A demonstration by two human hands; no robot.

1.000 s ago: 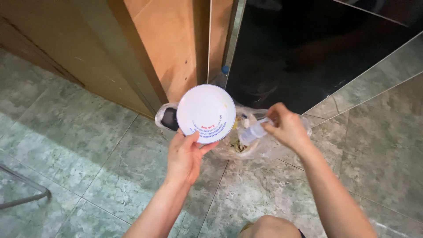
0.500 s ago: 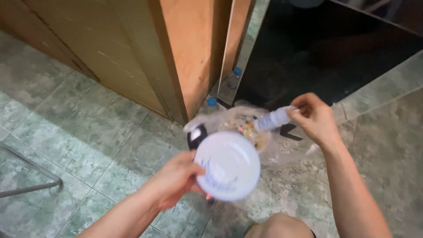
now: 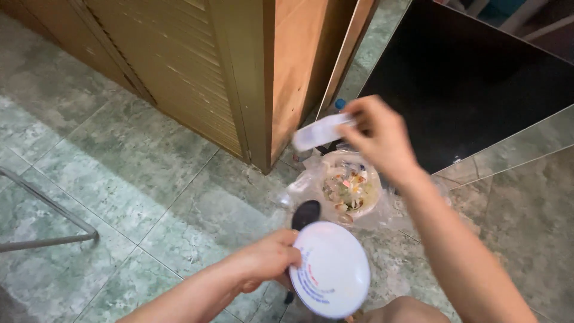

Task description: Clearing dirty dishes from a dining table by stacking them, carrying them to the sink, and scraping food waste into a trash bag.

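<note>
1. Two things in hand: white bowl (image 3: 332, 269) with blue print near its rim, gripped at its left edge by the left hand (image 3: 268, 259), fingers closed around the rim; held tilted, low over the green tiled floor (image 3: 119, 173), above the person's knee (image 3: 406, 311).
2. Dark spoon (image 3: 305, 214) showing just above the bowl, its handle hidden behind the bowl; pinched in the same hand or not, impossible to tell.
3. Small clear plastic bottle (image 3: 320, 133) held nearly level in the right hand (image 3: 376, 139), fingers closed on its right end; raised over the floor, near the corner of the wooden cabinet.
4. Clear plastic bag (image 3: 350, 191) of food scraps lying open on the floor, between the two hands, close to the foot of the cabinet.
5. Wooden louvred cabinet (image 3: 179, 78) standing along the far side of the floor; black panel (image 3: 478, 78) beside it to the right.
6. Bottle with blue cap (image 3: 339, 104) tucked in the gap between cabinet and panel.
7. Grey metal bar (image 3: 48, 227) crossing the floor's left edge.
</note>
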